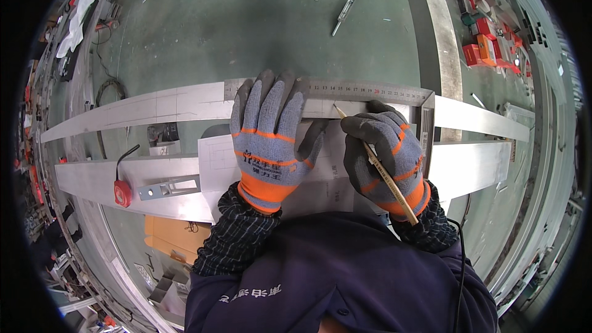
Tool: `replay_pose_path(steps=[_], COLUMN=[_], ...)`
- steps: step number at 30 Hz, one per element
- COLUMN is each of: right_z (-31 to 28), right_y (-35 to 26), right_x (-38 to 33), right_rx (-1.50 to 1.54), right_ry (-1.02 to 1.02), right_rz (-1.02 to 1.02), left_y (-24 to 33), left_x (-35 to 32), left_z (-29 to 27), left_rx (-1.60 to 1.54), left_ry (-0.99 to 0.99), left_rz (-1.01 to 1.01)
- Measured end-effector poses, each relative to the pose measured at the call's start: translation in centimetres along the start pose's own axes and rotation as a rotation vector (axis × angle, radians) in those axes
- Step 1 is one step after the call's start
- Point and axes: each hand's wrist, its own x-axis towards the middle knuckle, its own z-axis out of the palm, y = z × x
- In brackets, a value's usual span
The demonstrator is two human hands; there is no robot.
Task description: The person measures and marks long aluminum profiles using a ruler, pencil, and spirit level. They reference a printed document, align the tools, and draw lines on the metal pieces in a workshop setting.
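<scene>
A long pale metal bar (179,100) runs crosswise before me, and a steel square (345,90) with a graduated blade lies along its far edge. My left hand (271,129), in a grey-blue and orange work glove, rests flat with fingers stretched over the blade and bar. In my gloved right hand (385,151) a wooden pencil (388,182) is gripped, its tip touching or just above the bar below the blade. The dark stock (425,129) of the square stands right of that hand. White paper sheets (216,160) lie under and between my wrists.
On a second, nearer bar (86,176) are a red tape measure (123,193) and a slotted metal plate (169,187). A screwdriver-like tool (343,17) lies on the green surface beyond. A wide metal beam (444,43) and red boxes (487,28) are at right; cardboard (169,234) is at lower left.
</scene>
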Motion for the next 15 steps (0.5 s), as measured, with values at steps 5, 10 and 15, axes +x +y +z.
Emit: replay_pose_path(steps=[5,10,15], right_z=[0.0,0.0,-2.2], right_y=[0.0,0.0,-0.7], right_x=[0.1,-0.2,-0.6], right_rx=[0.012,0.014,0.05], right_ry=[0.017,0.008,0.099], right_rz=[0.023,0.046,0.015], left_y=[0.2,0.3,0.2], left_x=[0.2,0.1,0.1], left_z=[-0.1,-0.1,-0.3], left_rx=[0.018,0.02,0.031], left_ry=[-0.021,-0.018,-0.038], left_rz=[-0.011,-0.014,-0.016])
